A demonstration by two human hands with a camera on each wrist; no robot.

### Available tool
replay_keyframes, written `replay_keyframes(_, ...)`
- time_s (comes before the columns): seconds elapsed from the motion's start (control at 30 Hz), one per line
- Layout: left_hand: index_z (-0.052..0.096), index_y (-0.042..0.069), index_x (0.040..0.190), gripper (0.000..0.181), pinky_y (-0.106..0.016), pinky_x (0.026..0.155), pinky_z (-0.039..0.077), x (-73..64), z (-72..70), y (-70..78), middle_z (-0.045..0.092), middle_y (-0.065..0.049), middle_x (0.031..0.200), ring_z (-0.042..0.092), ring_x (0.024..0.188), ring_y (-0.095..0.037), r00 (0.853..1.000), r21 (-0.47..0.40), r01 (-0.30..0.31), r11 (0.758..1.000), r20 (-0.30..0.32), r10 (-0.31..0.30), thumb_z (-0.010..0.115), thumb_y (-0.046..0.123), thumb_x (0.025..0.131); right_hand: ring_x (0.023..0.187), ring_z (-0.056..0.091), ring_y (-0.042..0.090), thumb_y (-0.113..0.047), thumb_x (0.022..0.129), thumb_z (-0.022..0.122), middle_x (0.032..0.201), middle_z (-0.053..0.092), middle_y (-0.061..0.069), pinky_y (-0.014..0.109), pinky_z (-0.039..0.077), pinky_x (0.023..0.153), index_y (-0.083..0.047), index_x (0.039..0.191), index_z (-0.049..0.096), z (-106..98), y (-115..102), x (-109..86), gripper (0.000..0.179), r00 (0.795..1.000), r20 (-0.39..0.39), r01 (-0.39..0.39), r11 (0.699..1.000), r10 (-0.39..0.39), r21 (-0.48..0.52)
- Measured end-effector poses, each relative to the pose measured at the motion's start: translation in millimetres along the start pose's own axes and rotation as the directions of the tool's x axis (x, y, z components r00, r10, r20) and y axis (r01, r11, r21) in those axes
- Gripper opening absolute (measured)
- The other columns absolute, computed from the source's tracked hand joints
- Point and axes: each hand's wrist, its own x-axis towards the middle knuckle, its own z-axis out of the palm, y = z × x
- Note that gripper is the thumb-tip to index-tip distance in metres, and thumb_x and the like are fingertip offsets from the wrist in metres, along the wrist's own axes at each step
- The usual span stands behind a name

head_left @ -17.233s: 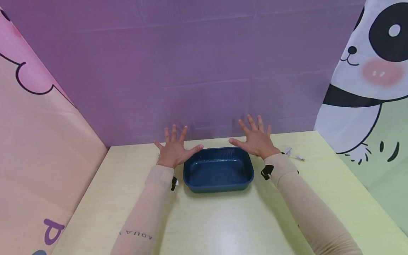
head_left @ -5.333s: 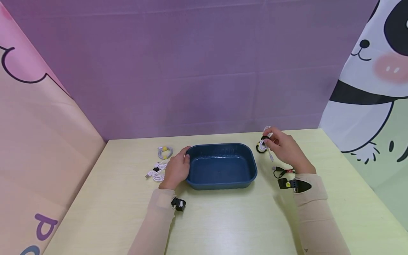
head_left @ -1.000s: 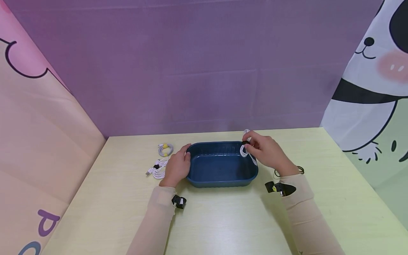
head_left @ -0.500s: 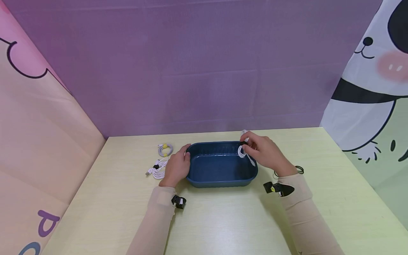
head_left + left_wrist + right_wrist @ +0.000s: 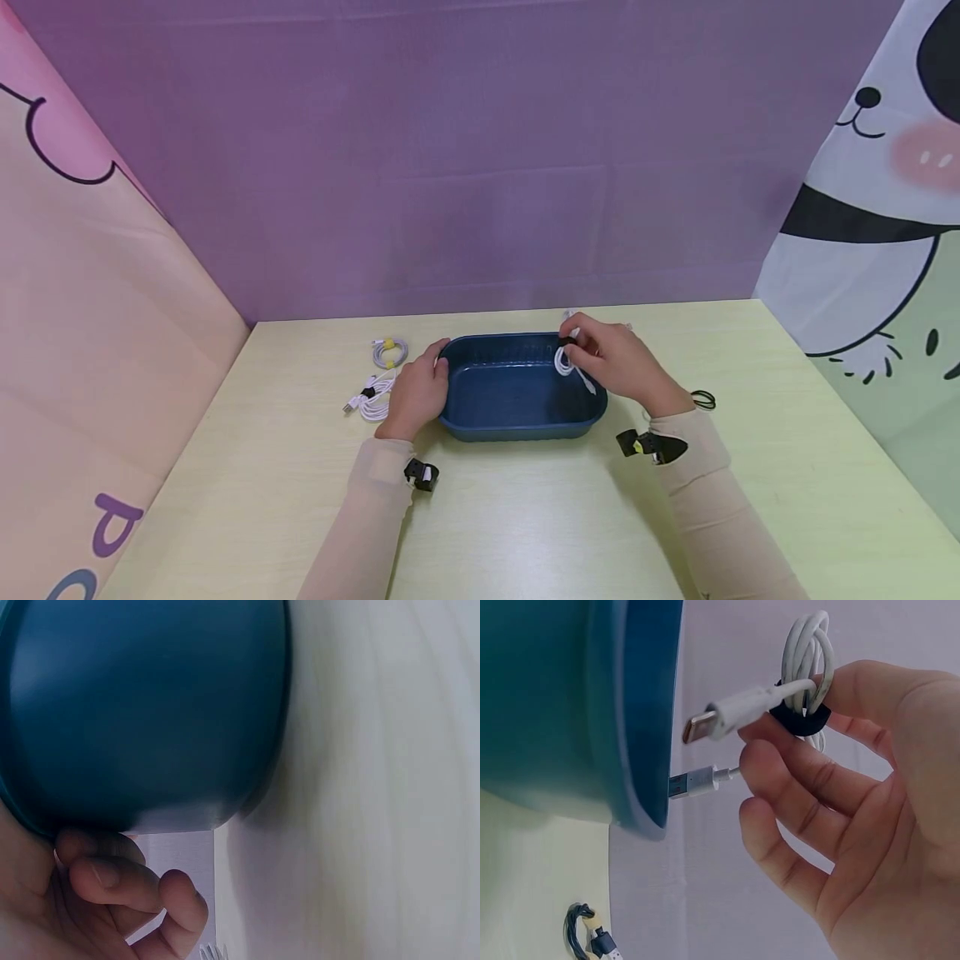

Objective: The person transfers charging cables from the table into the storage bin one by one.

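Observation:
A deep blue rectangular basin (image 5: 521,433) stands on the table. My left hand (image 5: 416,396) grips its left end, thumb over the rim and fingers against the outer wall; in the left wrist view the fingers (image 5: 120,881) curl beside that wall. Above the right end of the basin, my right hand (image 5: 622,362) pinches a coiled white USB cable (image 5: 564,363) by its black tie. The right wrist view shows the cable's USB-C plug (image 5: 735,716) and its USB-A plug (image 5: 694,782) hanging close to the rim.
Left of the basin lie a grey-lilac coiled cable (image 5: 390,353) with yellow ties and a white coiled cable (image 5: 371,408) with a black tie. A black cable (image 5: 703,400) shows beside the right wrist. The purple cloth (image 5: 480,208) backs the table.
Earlier both hands were spread and holding nothing. Then my right hand took the white cable right of the basin and brought it leftward over the basin. Lately it drifts slightly left; my left hand stays.

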Motion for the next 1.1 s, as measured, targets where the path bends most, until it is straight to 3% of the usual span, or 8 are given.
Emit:
replay_keyframes(0.17, 0.051, 0.017, 0.151, 0.044, -0.044, 0.07, 0.051, -0.2, 0.5, 0.2, 0.07, -0.019, 0.128, 0.069, 0.09, -0.032, 1.0, 0.001, 0.001, 1.0, 0.001, -0.001, 0.044, 0.022, 0.108, 0.065, 0.05, 0.014, -0.017, 0.102, 0.062, 0.078, 0.061, -0.001, 0.031, 0.043, 0.061, -0.012, 0.124, 0.061, 2.2, 0.5, 1.1, 0.023, 1.0, 0.02, -0.006, 1.0, 0.006, 0.015)
replay_keyframes(0.4, 0.051, 0.018, 0.151, 0.043, -0.046, 0.074, 0.053, -0.3, 0.7, 0.0, 0.07, -0.018, 0.129, 0.07, 0.095, -0.034, 1.0, 0.001, 0.005, 1.0, 0.0, -0.005, 0.043, 0.023, 0.108, 0.063, 0.049, 0.014, -0.017, 0.102, 0.062, 0.077, 0.059, -0.001, 0.031, 0.043, 0.06, -0.012, 0.125, 0.061, 5.9, -1.0, 2.4, 0.024, 0.999, 0.037, -0.008, 1.0, 0.007, 0.017)
replay_keyframes(0.73, 0.051, 0.019, 0.15, 0.043, -0.04, 0.067, 0.048, -0.3, 1.4, -0.1, 0.072, -0.018, 0.124, 0.067, 0.087, -0.031, 1.0, 0.001, 0.004, 1.0, 0.004, -0.004, 0.043, 0.023, 0.108, 0.061, 0.048, 0.013, -0.016, 0.101, 0.061, 0.075, 0.057, -0.002, 0.03, 0.041, 0.059, -0.011, 0.125, 0.062, 7.8, -3.1, 2.1, 0.024, 0.999, 0.048, -0.011, 1.0, 0.01, 0.019)
replay_keyframes(1.1, 0.051, 0.017, 0.15, 0.043, -0.051, 0.077, 0.054, -0.3, 1.0, 0.7, 0.07, -0.019, 0.129, 0.07, 0.099, -0.037, 1.0, 0.002, -0.008, 1.0, -0.002, 0.008, 0.044, 0.023, 0.108, 0.06, 0.048, 0.012, -0.017, 0.1, 0.062, 0.074, 0.058, -0.004, 0.029, 0.042, 0.06, -0.012, 0.124, 0.063, 12.3, -1.4, 2.5, 0.024, 0.999, 0.053, 0.009, 1.0, -0.009, -0.003)
